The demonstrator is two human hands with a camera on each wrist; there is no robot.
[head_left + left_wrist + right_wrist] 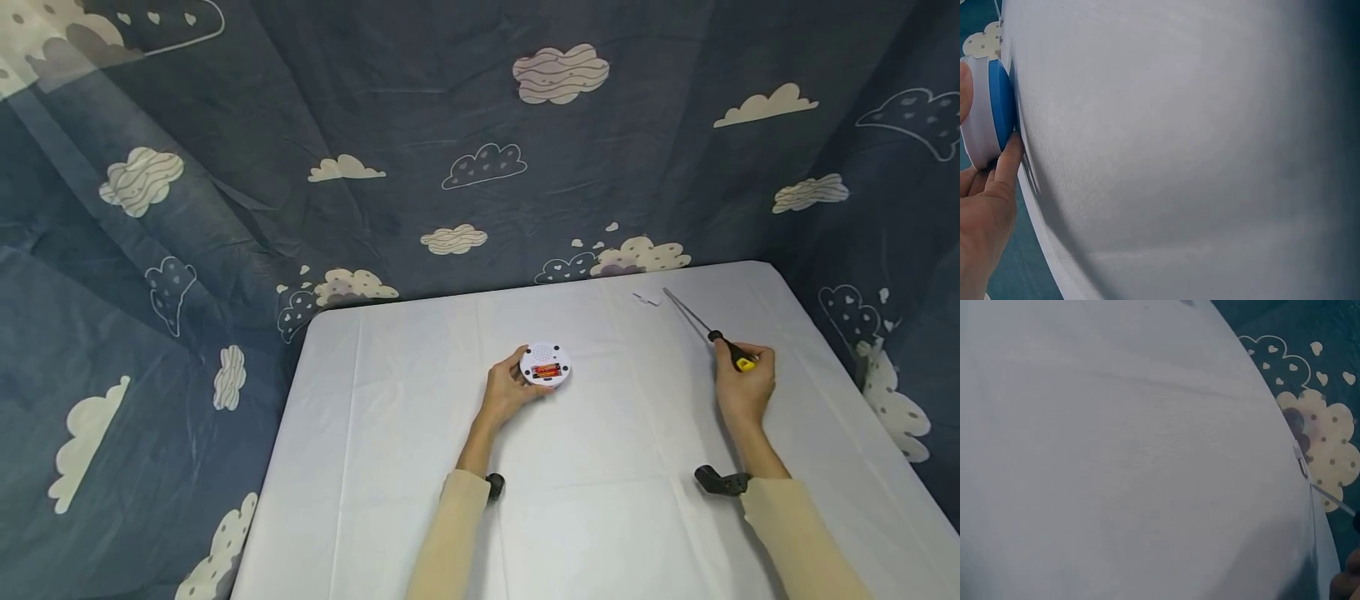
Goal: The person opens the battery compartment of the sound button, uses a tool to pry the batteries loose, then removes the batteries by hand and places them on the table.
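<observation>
My left hand [504,393] grips a round white device [542,353] by its edge, thumb and fingers on either side. Its face, turned up in the head view, has a speaker-like grid of holes, small dark feet and an open battery compartment with red-orange batteries [547,371]. From the left wrist, the device [1001,103] shows a blue underside close over the table. To the right, my right hand [745,390] holds a screwdriver [694,320] by its black and yellow handle, the shaft pointing away. Near the tip lies a small white piece [647,299], thin and dark-edged.
A white cloth covers the table [585,517], whose far edge meets a dark blue curtain [405,108] printed with clouds. The curtain also hangs along both sides. Dark wrist cameras [722,481] sit at both sleeves.
</observation>
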